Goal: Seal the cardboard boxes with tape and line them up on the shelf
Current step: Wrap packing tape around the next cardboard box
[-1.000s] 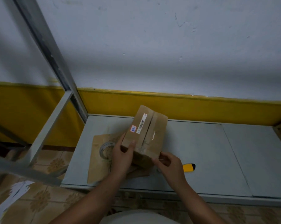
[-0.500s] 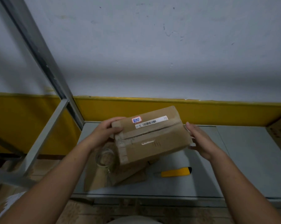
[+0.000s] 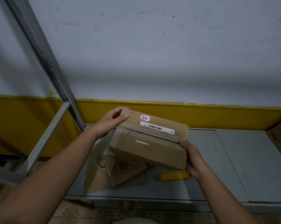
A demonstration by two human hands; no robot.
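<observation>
Gripping box (image 3: 150, 143) between hands — left (image 3: 109, 122), right (image 3: 193, 159)

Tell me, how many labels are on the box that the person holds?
2. A small red-edged sticker sits on the top face of the box, toward the left hand; a long white barcode label lies just beside it, nearer the camera. Hidden faces may carry more.

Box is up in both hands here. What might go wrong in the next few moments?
1. The box is tilted above the shelf, gripped only at opposite ends by the left hand and right hand; it might slip.
2. The tape roll and yellow knife lie beneath it; setting it straight down could hit them.
3. A dark line runs along the top seam, so the tape may not be fully stuck.
</observation>
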